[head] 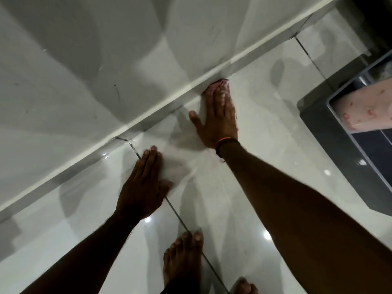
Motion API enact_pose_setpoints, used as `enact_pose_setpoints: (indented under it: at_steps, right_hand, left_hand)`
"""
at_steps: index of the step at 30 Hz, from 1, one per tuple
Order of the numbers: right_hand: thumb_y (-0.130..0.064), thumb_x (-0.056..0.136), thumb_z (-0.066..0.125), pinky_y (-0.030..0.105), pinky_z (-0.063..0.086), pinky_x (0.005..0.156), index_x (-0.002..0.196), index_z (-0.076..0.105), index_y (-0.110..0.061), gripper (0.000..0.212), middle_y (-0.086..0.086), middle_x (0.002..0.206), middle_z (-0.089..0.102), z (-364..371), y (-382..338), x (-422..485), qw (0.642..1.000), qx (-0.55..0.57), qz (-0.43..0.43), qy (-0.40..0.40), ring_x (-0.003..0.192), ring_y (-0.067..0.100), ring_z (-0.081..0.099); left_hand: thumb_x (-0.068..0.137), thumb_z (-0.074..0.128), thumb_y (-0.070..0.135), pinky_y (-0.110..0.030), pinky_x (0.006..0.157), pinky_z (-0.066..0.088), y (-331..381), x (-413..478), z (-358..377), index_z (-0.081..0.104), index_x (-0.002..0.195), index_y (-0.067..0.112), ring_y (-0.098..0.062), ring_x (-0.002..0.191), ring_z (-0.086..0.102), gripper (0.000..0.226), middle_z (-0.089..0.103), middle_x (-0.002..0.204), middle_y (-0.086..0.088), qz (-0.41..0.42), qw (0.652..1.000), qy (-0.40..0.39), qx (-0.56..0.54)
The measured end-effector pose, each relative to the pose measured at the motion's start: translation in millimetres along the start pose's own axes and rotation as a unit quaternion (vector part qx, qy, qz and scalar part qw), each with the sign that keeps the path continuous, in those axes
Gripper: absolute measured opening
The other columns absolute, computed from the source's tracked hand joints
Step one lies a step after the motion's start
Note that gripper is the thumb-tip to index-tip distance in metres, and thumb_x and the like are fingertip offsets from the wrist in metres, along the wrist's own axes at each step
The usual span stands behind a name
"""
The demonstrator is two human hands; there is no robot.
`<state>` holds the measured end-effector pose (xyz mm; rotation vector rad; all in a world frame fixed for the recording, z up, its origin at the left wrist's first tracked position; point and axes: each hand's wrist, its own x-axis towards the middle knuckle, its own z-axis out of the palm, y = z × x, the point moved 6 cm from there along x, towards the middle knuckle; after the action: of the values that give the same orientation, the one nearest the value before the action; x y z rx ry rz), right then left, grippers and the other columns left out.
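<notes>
My right hand (217, 117) lies flat on the glossy white floor tile (265, 128), its straight fingers pressing a small pinkish cloth (218, 87) against the floor at the foot of the wall. Only the cloth's far edge shows past my fingertips, and it looks sudsy. An orange and dark band circles that wrist. My left hand (144, 183) rests flat on the tile nearer to me, fingers straight and together, beside a dark grout line (176, 211). It holds nothing.
A white wall (95, 71) with a pale skirting strip (148, 115) runs diagonally across the upper left. A dark grey box (331, 145) holding a pink patterned item (364, 109) stands at the right. My bare feet (184, 257) stand on the tile at the bottom.
</notes>
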<state>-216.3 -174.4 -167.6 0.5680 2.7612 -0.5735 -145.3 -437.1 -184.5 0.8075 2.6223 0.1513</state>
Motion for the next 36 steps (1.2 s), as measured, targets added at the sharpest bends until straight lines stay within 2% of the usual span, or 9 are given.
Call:
enact_pose_setpoints:
  at_steps: [2,6,9,13,19,24,28,34,36]
  right_hand:
    - [-0.08,0.101,0.032,0.056,0.005,0.139,0.174,0.001,-0.02,0.1,0.014,0.183,-0.009,1.1,-3.5,-0.9,1.0,0.005,0.009,-0.015,0.17,0.036,-0.009]
    - [-0.085,0.094,0.045,0.056,0.012,0.138,0.174,0.007,-0.016,0.112,0.017,0.183,-0.004,42.5,-60.2,-67.4,0.971,-0.036,-0.234,-0.043,0.171,0.036,-0.005]
    - [-0.083,0.096,0.046,0.053,0.018,0.137,0.174,0.014,-0.019,0.106,0.013,0.184,0.004,42.3,-52.3,-60.9,0.956,-0.05,-0.288,-0.027,0.172,0.032,0.003]
    - [-0.082,0.097,0.039,0.047,0.017,0.138,0.172,0.026,-0.018,0.1,0.016,0.182,0.016,-11.2,22.9,8.3,0.978,-0.042,-0.197,0.045,0.171,0.035,0.011]
    - [-0.091,0.092,0.013,0.054,0.004,0.14,0.173,0.006,-0.01,0.114,0.023,0.181,-0.004,-70.7,112.9,78.6,0.997,-0.065,0.015,0.048,0.171,0.038,-0.005]
    - [-0.098,0.082,0.04,0.048,0.008,0.14,0.173,0.017,-0.015,0.125,0.019,0.182,0.007,-30.6,51.5,22.0,0.987,-0.043,-0.153,0.031,0.171,0.038,0.004]
    - [-0.106,0.075,0.035,0.052,0.014,0.139,0.173,0.015,-0.035,0.122,0.001,0.184,0.01,-17.8,47.3,15.0,0.976,-0.04,-0.214,-0.008,0.171,0.028,0.008]
    - [-0.111,0.066,0.011,0.056,0.001,0.139,0.174,-0.002,-0.028,0.136,0.004,0.184,-0.008,-60.8,110.5,66.6,0.998,-0.06,-0.028,-0.005,0.171,0.031,-0.007]
    - [-0.111,0.066,0.015,0.054,0.0,0.14,0.174,0.0,-0.024,0.139,0.008,0.184,-0.007,-61.2,99.6,63.0,1.0,-0.024,-0.017,0.003,0.171,0.032,-0.007]
  left_hand:
    - [0.102,0.037,0.062,-0.044,0.135,0.016,1.4,0.4,-1.2,0.016,0.166,0.006,-0.028,0.166,0.006,0.088,0.007,0.178,-0.013,-0.001,1.0,-0.008,0.001]
    - [0.102,0.033,0.062,-0.051,0.132,0.025,3.1,-1.3,-1.7,0.021,0.164,0.001,-0.036,0.164,0.014,0.088,0.015,0.175,-0.021,0.014,1.0,-0.002,0.016]
    - [0.102,0.034,0.062,-0.054,0.131,0.026,3.7,-0.8,2.3,0.02,0.164,-0.001,-0.038,0.164,0.014,0.089,0.015,0.175,-0.023,0.008,1.0,0.005,0.011]
    - [0.102,0.041,0.061,-0.048,0.134,0.017,2.0,0.4,10.8,0.01,0.166,0.004,-0.034,0.166,0.005,0.091,0.007,0.177,-0.019,0.004,1.0,0.019,-0.006]
    - [0.103,0.041,0.061,-0.039,0.136,0.007,-2.2,-0.3,21.0,0.0,0.167,0.01,-0.029,0.167,0.001,0.092,0.001,0.179,-0.012,-0.004,0.999,0.038,-0.007]
    - [0.105,0.043,0.055,-0.055,0.131,0.024,3.9,-1.1,19.1,0.009,0.165,0.0,-0.037,0.166,0.007,0.089,0.006,0.177,-0.021,0.018,0.999,0.046,0.007]
    - [0.104,0.038,0.057,-0.057,0.131,0.023,5.0,0.6,17.0,0.008,0.165,0.0,-0.038,0.166,0.003,0.089,0.004,0.177,-0.021,0.005,1.0,0.029,0.001]
    - [0.101,0.043,0.059,-0.051,0.133,0.021,12.7,0.4,15.0,0.008,0.167,0.005,-0.036,0.166,0.008,0.092,0.005,0.178,-0.016,-0.02,0.998,0.035,-0.04]
    - [0.101,0.041,0.06,-0.054,0.131,0.024,10.9,1.4,14.1,0.01,0.166,0.003,-0.038,0.165,0.01,0.092,0.007,0.178,-0.018,-0.028,0.998,0.03,-0.037]
